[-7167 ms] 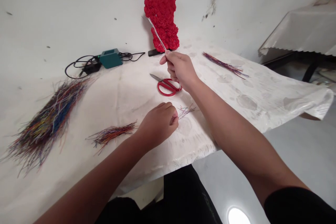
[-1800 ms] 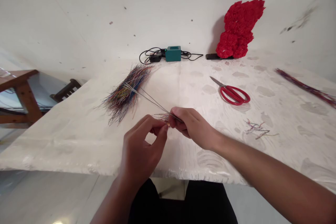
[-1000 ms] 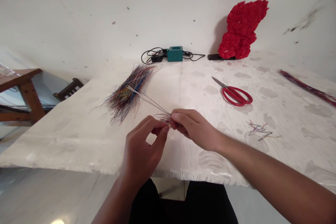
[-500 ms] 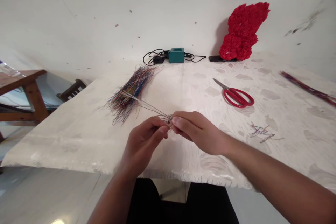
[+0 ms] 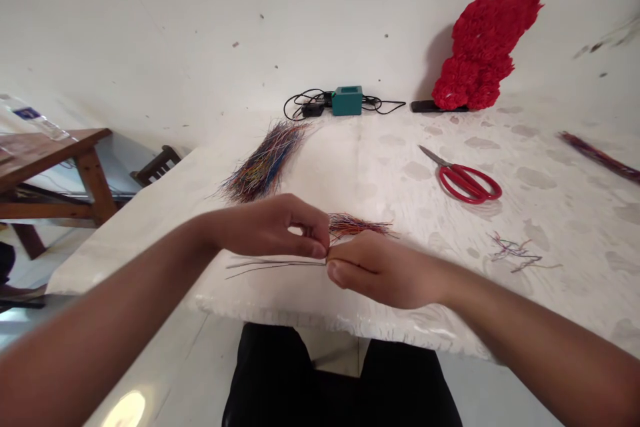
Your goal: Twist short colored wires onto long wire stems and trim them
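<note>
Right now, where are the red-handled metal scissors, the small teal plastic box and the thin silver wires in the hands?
Red-handled metal scissors [image 5: 465, 181]: head view, the red handles.
Small teal plastic box [image 5: 347, 101]: head view, its front face.
Thin silver wires [image 5: 270, 263]: head view, the loose stretch toward the left.

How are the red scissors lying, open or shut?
Shut. The red scissors lie flat on the white table, their two blades together as one thin point, loops side by side.

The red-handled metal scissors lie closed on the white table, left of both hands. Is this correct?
No. The head view shows the red-handled metal scissors lying closed on the white table, to the right of the left hand and the right hand.
</note>
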A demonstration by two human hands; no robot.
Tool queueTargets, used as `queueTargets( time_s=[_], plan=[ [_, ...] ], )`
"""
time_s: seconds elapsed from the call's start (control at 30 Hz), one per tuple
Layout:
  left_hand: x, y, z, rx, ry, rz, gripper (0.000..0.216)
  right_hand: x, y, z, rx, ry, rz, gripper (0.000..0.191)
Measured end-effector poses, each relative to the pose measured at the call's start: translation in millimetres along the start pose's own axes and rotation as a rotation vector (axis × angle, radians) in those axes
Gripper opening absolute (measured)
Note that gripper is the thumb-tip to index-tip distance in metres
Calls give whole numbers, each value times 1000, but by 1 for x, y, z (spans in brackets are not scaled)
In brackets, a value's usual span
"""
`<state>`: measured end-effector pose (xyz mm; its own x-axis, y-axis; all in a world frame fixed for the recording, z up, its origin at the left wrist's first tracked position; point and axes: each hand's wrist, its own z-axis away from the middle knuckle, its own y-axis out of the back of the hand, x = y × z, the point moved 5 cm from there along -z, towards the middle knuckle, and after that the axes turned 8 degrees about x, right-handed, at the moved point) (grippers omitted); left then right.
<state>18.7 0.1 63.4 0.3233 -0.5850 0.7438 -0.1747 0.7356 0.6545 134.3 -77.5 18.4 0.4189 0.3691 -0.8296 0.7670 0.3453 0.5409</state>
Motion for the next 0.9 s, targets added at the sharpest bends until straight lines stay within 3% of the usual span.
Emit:
queueTargets(
  time_s=[0.07,0.2,0.37,0.5,0.7,0.9],
  plan=[
    [15,7,-4,-22,-15,-149,11,1,2,-2,42,-11,35,31],
    [38,9,-5,103,-68,-451,13,2,10,-4,171,-15,43,29],
    [47,-10,8,439,-280,-830,17,14,14,-5,276,-147,-25,28],
    [42,-29,23,709,-333,-966,14,11,15,-7,383,-136,-54,30],
    [45,-47,30,1099,-355,-825,12,8,21,-5,552,-111,-56,34],
    [41,-52,30,1313,-158,-319,10,3,24,1,587,-32,-162,34]
  ],
)
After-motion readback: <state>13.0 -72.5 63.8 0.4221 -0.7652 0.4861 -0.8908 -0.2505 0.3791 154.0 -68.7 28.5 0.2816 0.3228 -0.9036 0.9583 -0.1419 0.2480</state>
